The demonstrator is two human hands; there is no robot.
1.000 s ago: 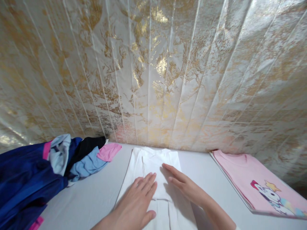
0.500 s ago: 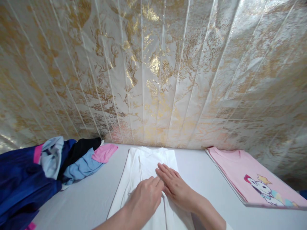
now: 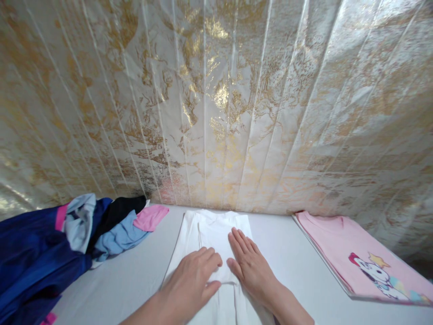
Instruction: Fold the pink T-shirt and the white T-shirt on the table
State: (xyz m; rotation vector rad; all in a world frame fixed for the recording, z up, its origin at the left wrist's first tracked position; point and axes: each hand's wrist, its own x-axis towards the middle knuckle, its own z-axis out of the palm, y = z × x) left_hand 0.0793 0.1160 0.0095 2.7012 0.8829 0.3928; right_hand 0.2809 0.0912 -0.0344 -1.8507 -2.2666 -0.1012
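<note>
A white garment [image 3: 216, 230], partly folded into a long strip, lies flat in front of me; its near end runs out of view at the bottom. My left hand [image 3: 194, 280] rests on its left part, fingers slightly bent and thumb apart, with nothing gripped. On the right side of the cloth, my right hand [image 3: 248, 264] lies flat with its fingers stretched out. A folded flap of the white cloth shows between the two hands, with a crosswise edge just below them.
A pale sheet-covered surface [image 3: 277, 243] carries everything. At left lies a heap of dark blue clothes [image 3: 30, 253], a light blue cloth [image 3: 120, 237] and a pink cloth [image 3: 151, 217]. A folded pink shirt [image 3: 358, 253] lies right. A gold-patterned curtain [image 3: 223, 113] hangs behind.
My hands have moved apart: the left slid left with its fingers loosening, the right shifted slightly right and stays flat. A folded flap of white cloth now shows between them.
</note>
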